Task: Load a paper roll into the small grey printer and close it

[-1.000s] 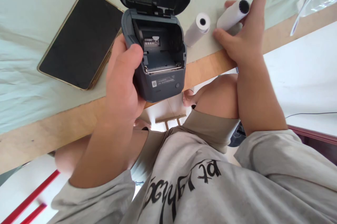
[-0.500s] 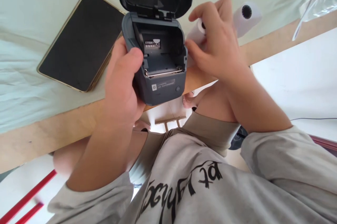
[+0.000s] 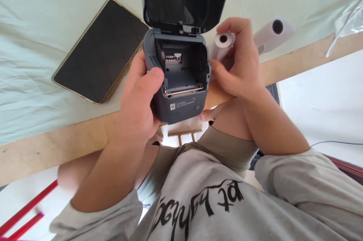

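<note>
My left hand (image 3: 141, 93) grips the left side of a small dark grey label printer (image 3: 181, 108), its thumb on the rim. The printer's black lid (image 3: 181, 3) is swung up, and no roll lies in its paper bay. Close by on the printer's right, my right hand (image 3: 241, 56) curls its fingers and thumb round a white paper roll (image 3: 222, 42), whose hollow core faces up. A second white paper roll (image 3: 276, 35) with a dark toothed core stands just beyond that hand.
A dark-screened tablet (image 3: 102, 50) with a gold edge lies left of the printer on the pale green cloth (image 3: 34, 18). The table's wooden edge (image 3: 56, 144) runs in front of me. Clear plastic (image 3: 350, 20) and a thin white cable (image 3: 333, 44) are at the right.
My right hand has moved down and closed round the nearer paper roll, which shows more fully now. The view has shifted; the printer appears slightly lower and further right, still in my left hand.
</note>
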Motion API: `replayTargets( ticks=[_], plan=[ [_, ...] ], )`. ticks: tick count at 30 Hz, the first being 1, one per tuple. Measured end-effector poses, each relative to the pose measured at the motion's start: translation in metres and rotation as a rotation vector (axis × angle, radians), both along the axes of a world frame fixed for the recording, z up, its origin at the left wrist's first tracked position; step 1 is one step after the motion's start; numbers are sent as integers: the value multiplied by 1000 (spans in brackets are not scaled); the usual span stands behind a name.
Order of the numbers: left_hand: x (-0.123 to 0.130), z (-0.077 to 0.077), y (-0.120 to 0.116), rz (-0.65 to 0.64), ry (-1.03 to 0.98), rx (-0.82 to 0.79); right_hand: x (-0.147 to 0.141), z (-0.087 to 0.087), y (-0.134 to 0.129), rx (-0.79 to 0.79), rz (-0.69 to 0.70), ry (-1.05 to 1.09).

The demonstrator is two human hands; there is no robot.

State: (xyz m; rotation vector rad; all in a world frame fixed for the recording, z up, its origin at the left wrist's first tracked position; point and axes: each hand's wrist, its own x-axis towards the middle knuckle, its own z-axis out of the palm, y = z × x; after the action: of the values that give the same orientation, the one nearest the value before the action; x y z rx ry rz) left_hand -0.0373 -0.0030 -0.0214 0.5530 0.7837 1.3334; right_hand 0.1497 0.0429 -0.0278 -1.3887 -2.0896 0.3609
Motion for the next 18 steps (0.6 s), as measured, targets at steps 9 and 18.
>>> replayTargets(
  ticks=[9, 18],
  plan=[
    [-2, 3, 0, 8, 54, 5, 0, 2, 0, 25, -64, 160],
    [0, 0, 1, 5, 59, 33, -16, 40, -8, 159, 282, 229]
  ],
)
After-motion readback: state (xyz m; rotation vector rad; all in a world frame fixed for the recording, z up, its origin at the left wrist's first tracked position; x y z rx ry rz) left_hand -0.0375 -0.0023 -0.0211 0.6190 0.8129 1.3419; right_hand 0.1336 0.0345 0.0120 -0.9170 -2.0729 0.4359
